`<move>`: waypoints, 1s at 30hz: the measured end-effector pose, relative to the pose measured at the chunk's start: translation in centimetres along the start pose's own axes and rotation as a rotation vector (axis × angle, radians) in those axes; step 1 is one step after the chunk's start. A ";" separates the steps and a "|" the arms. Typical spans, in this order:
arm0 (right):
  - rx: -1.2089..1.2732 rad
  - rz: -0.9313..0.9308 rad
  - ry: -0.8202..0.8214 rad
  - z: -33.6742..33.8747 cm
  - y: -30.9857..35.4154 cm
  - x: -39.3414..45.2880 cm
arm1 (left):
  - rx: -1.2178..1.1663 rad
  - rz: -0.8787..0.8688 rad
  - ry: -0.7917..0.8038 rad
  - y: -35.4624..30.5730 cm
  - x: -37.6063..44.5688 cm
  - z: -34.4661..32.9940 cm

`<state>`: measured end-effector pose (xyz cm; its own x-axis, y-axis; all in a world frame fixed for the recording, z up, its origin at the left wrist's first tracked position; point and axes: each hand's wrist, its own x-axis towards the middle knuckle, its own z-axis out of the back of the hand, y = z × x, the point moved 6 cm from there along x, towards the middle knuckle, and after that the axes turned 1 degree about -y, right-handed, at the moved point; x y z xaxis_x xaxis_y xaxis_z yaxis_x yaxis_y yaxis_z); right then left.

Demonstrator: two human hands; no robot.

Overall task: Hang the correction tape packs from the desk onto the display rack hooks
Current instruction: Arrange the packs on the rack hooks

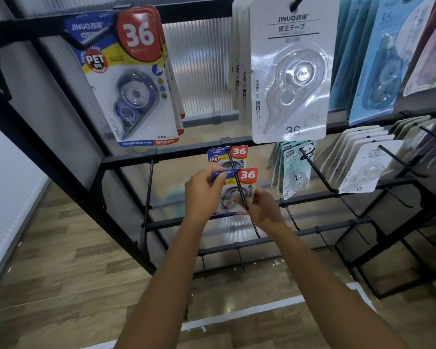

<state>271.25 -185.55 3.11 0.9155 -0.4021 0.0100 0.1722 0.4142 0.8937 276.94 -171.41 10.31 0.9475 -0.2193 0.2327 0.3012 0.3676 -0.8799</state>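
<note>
Both forearms reach up to the black display rack (126, 161), where the left hand (202, 195) pinches the top left corner of a correction tape pack (247, 176) and the right hand (264, 210) grips its lower right edge. That pack is threaded on a hook (241, 190), in front of another pack (237, 152) hanging farther back.

pack (237, 190) bottom hidden, elbows cropped
</note>
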 end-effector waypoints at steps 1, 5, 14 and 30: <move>0.002 0.002 -0.014 -0.1 0.2 0.8 | 0.077 -0.003 -0.028 -0.1 0.9 0.0; 0.093 -0.038 -0.080 0.1 0.8 3.2 | 0.218 0.023 -0.104 -0.3 4.0 0.0; 0.039 -0.177 -0.140 0.2 1.1 4.4 | 0.278 0.113 -0.190 0.0 5.1 -0.1; -0.152 0.025 0.169 -7.4 2.3 -8.3 | 0.257 0.341 -0.052 7.3 -11.6 4.9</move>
<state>266.71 -175.20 1.74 0.9659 -0.2530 -0.0558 0.1900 0.5454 0.8163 268.70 -161.75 3.18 0.9996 -0.0025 -0.0271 -0.0196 0.6260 -0.7796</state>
